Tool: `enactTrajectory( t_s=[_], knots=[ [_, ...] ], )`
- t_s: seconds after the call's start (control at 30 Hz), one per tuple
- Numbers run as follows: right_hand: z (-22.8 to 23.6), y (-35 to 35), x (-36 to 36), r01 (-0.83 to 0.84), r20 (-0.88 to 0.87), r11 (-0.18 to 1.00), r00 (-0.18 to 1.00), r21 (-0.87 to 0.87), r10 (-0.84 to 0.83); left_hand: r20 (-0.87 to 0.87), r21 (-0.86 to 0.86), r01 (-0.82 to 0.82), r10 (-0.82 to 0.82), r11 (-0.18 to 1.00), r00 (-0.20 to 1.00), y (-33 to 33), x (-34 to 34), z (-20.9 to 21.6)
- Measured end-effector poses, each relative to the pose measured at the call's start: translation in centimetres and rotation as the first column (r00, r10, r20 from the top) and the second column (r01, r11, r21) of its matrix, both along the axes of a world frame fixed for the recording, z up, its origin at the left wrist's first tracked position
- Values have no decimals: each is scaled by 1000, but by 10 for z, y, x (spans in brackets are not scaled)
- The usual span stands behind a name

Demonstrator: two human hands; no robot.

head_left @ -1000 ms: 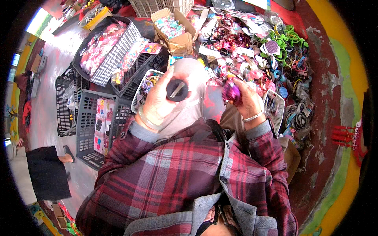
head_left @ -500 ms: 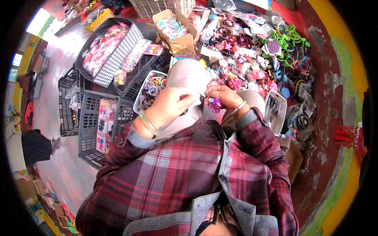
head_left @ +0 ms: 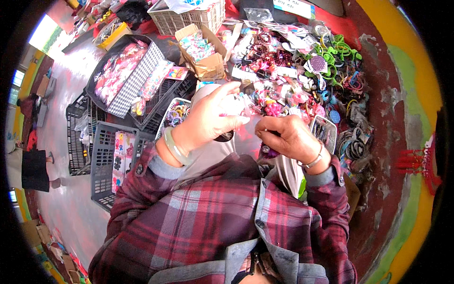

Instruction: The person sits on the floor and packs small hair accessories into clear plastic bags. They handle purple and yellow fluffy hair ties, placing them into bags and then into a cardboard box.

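Note:
My left hand (head_left: pixel 201 118) is over my left knee, its thumb and forefinger spread wide apart. Below the palm shows a dark rounded piece (head_left: pixel 225 137); whether the lower fingers touch it I cannot tell. Something pale and see-through lies behind the gap between thumb and forefinger. Facing it, my right hand (head_left: pixel 289 138) is closed, fingers curled and thumb pressed in. From under those fingers hangs a shiny purple ornament (head_left: pixel 267 152), partly hidden by the hand. Beyond both hands spreads a heap of hair accessories (head_left: pixel 279 71) with bead strings, bows and cards.
A white basket of hair ties (head_left: pixel 176 113) stands beside my left knee, another white basket (head_left: pixel 326 133) by the right. Left are a grey crate (head_left: pixel 101 161) and a black tub (head_left: pixel 135 78) of pink packets. Ahead are an open carton (head_left: pixel 208 66) and a beige crate (head_left: pixel 187 21).
My left thumb and forefinger have spread from a pinch. My right hand has come nearer and lower, with the purple ornament now mostly beneath it. The whole view has shifted slightly.

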State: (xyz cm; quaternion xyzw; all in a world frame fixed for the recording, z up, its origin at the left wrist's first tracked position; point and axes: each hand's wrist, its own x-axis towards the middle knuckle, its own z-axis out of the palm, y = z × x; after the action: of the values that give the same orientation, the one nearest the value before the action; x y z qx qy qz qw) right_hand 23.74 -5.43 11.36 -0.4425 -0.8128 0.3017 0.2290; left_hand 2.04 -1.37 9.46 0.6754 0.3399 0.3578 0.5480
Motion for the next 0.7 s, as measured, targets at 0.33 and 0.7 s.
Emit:
enactTrajectory(
  t_s=[0.33,0.7],
  knots=[
    [25,-7,37,135,9,985,991,108,-137,115,-357,264,-238,896,964,5,34,-3],
    [23,-8,29,27,265,899,951,436,-157,34,-268,50,-42,962,999,1,42,-16]
  ],
)
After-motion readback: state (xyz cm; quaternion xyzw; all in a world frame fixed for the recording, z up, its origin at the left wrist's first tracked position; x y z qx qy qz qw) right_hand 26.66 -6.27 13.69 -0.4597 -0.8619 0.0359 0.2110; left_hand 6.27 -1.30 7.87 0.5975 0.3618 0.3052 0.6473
